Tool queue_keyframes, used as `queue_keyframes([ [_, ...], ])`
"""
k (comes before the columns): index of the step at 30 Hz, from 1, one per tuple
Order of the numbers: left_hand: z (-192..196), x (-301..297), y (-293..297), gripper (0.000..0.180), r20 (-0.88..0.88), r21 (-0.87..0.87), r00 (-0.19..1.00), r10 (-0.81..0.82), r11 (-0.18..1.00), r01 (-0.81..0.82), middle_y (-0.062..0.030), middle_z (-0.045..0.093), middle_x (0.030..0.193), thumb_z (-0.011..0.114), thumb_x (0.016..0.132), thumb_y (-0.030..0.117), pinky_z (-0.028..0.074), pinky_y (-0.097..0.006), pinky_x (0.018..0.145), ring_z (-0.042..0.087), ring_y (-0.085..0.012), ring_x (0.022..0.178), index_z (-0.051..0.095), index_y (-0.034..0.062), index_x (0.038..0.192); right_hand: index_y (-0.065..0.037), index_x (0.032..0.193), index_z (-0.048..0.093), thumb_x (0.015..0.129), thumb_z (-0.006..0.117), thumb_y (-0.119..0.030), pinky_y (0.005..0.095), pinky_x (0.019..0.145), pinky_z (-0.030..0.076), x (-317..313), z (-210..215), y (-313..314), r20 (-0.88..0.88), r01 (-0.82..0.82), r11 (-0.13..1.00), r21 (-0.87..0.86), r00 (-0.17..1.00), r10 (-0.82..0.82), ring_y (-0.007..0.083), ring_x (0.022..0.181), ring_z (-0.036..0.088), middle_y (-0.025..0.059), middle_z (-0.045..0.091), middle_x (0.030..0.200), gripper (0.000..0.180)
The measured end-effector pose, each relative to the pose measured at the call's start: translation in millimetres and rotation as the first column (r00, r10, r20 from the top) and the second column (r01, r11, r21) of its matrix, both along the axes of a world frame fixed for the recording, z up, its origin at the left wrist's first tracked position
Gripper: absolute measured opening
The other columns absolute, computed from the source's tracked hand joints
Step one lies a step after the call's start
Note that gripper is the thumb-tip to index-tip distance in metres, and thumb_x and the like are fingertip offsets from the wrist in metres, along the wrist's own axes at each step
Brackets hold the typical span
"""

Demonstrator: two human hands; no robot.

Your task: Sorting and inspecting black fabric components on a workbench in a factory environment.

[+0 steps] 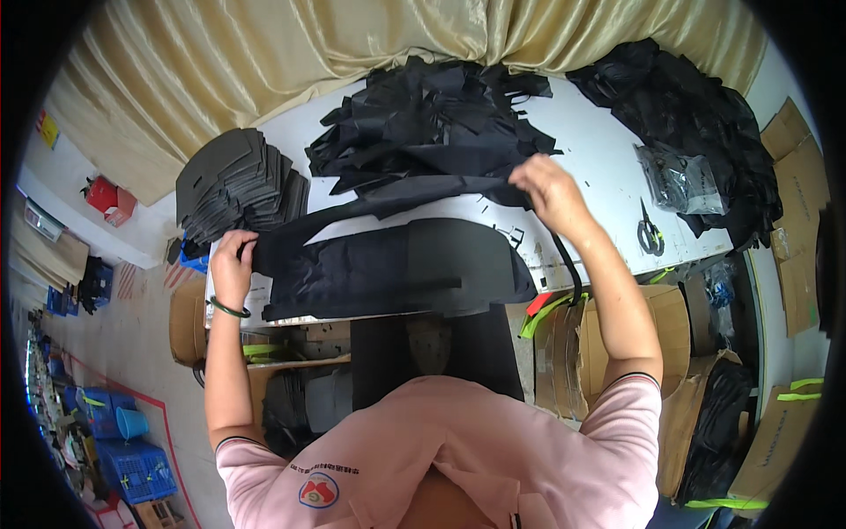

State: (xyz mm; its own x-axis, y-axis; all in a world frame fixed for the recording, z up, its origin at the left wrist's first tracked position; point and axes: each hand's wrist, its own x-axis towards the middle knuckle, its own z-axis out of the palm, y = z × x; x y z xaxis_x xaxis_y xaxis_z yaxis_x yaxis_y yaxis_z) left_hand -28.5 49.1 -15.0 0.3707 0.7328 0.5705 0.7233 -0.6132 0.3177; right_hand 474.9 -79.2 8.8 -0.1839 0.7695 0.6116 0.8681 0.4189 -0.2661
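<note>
A white table (pixel 599 189) stands before a gold curtain (pixel 273 57), its near edge close to the person's body. Across it runs a long strip of black fabric (pixel 361 203), lying between the two hands and beyond a flat dark panel (pixel 449 251) at the near edge. The left hand (pixel 233 263) pinches the strip's left end; the right hand (pixel 548 192) has its fingers bunched at the other end — slightly blurred, so I cannot tell whether they grip it. A narrow black strap (pixel 568 264) hangs over the edge below the right forearm. Behind the strip lies a heap of black fabric pieces (pixel 423 110); to the left is a stack of dark grey panels (pixel 229 181). Farther right are scissors (pixel 650 236), a clear plastic bag (pixel 687 181) and a second black heap (pixel 661 97) — with an open cardboard box (pixel 608 344) below the table.
</note>
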Motion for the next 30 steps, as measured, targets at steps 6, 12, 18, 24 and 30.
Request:
queue_keyframes([
  [6,-130.8,-27.4,-39.7,0.027,0.091,-0.116,0.983,0.157,0.982,-0.146,-0.0149,0.066,0.107,0.054,0.078,-0.011,0.047,-0.037,0.094,0.062,-0.0334,0.101,0.067,0.004,0.097,-0.008,0.085,0.066,0.071,0.059,0.006,0.0355,0.076,0.045,-29.4,-100.9,-57.7,0.061,-0.054,0.971,-0.234,0.996,0.07,0.0257,0.084,0.055,0.006,0.056,0.082,0.022],
  [12,-180.3,-24.5,-66.3,0.036,0.105,-0.373,0.985,0.134,0.924,-0.085,-0.0178,0.057,0.128,0.056,0.075,-0.006,0.038,-0.041,0.106,0.056,-0.0363,0.115,0.066,0.0067,0.107,-0.01,0.093,0.07,0.074,0.063,-0.002,0.0351,0.08,0.045,-31.0,-144.8,-91.4,0.158,0.009,0.889,-0.459,0.985,0.072,0.0245,0.089,0.055,0.0052,0.057,0.087,0.022],
  [18,-90.0,28.9,-93.3,0.034,0.185,-0.205,0.981,-0.059,0.974,0.097,-0.0186,0.05,0.137,0.062,0.076,0.0,0.037,-0.045,0.105,0.047,-0.0353,0.127,0.064,0.0052,0.11,-0.003,0.103,0.068,0.082,0.07,-0.015,0.0375,0.076,0.051,-62.8,-92.0,-49.9,-0.187,-0.142,0.863,-0.485,0.981,0.056,0.0326,0.084,0.063,0.0137,0.066,0.09,0.024],
  [24,-53.9,99.1,-108.6,0.039,0.005,-0.107,0.893,-0.45,0.887,0.448,-0.0176,0.052,0.133,0.07,0.073,0.007,0.037,-0.052,0.105,0.052,-0.0351,0.121,0.064,0.0054,0.112,-0.001,0.133,0.047,0.096,0.052,-0.014,0.0272,0.088,0.047,-202.6,-79.2,41.7,-0.787,-0.702,0.589,-0.402,0.593,0.169,0.0134,0.102,0.059,0.0101,0.064,0.115,0.04],
  [30,-33.1,59.0,-83.7,0.014,-0.003,-0.054,0.793,-0.609,0.792,0.608,-0.007,0.067,0.089,0.076,0.07,0.012,0.048,-0.046,0.093,0.064,-0.0312,0.096,0.067,0.0067,0.08,0.003,0.091,0.062,0.096,0.05,-0.011,0.0259,0.08,0.048,-227.9,-71.6,40.9,-0.892,-0.791,0.511,-0.335,0.442,0.099,0.0132,0.086,0.063,0.0058,0.065,0.078,0.019],
])
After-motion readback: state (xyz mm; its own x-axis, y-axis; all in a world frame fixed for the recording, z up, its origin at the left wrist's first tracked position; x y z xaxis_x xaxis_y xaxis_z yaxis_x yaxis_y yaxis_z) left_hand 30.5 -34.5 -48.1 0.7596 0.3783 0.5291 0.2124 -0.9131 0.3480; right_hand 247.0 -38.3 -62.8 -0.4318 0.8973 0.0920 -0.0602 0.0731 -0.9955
